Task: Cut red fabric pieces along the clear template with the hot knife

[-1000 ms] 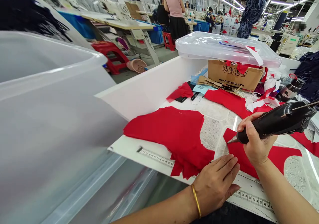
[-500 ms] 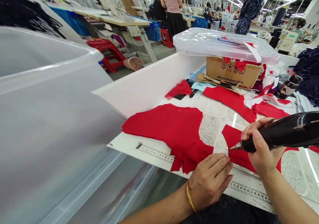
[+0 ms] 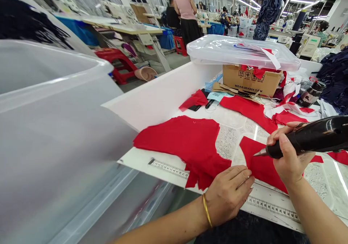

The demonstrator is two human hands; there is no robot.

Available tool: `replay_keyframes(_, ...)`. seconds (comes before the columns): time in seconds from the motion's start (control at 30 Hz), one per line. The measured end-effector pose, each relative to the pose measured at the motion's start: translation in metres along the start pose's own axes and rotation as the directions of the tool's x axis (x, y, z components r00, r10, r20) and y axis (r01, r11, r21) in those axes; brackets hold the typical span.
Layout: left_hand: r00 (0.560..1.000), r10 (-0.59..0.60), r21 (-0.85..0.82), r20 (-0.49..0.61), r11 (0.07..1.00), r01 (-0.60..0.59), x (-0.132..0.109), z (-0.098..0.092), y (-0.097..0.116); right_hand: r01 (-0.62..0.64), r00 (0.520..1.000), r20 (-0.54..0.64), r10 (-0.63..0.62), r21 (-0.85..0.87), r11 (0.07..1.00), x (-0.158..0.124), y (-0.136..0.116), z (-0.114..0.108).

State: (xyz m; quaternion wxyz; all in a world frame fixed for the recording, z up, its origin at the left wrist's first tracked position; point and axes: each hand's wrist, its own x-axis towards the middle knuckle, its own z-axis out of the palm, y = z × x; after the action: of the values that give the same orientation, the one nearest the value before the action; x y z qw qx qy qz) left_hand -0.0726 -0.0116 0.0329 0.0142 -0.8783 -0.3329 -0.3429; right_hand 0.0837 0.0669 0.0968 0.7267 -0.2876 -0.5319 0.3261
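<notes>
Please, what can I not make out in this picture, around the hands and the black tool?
The rear end of the black hand tool: cut off by the right edge of the head view.
Whether its tip touches the red fabric piece: too small to tell.
The fabric under the right hand and left hand: hidden by the hands.
The top of the cardboard box: covered by the clear plastic tub.

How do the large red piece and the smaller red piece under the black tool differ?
The large red piece is much wider than the smaller red piece. The black tool's tip points at the smaller piece, not the large piece. Both lie flat and are bright red.
</notes>
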Motion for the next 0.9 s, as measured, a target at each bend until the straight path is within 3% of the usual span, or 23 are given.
replay_keyframes(0.2, 0.989, 0.100, 0.100, 0.113, 0.989, -0.112, 0.025, 0.015, -0.021, 0.022, 0.995, -0.100, -0.025, -0.035, 0.999, 0.025, 0.025, -0.005)
replay_keyframes(0.4, 0.988, 0.079, 0.183, 0.131, 0.978, -0.102, 0.037, 0.036, -0.035, 0.000, 0.993, -0.121, -0.004, -0.040, 0.999, 0.032, 0.033, -0.001)
replay_keyframes(0.7, 0.990, 0.071, 0.184, 0.122, 0.979, -0.093, 0.041, 0.032, -0.037, -0.032, 0.985, -0.170, 0.024, -0.045, 0.998, 0.033, 0.037, 0.003)
replay_keyframes(0.9, 0.987, 0.136, 0.183, 0.089, 0.972, -0.150, 0.048, 0.032, -0.033, 0.029, 0.991, -0.129, -0.039, -0.078, 0.997, 0.036, 0.029, -0.016)
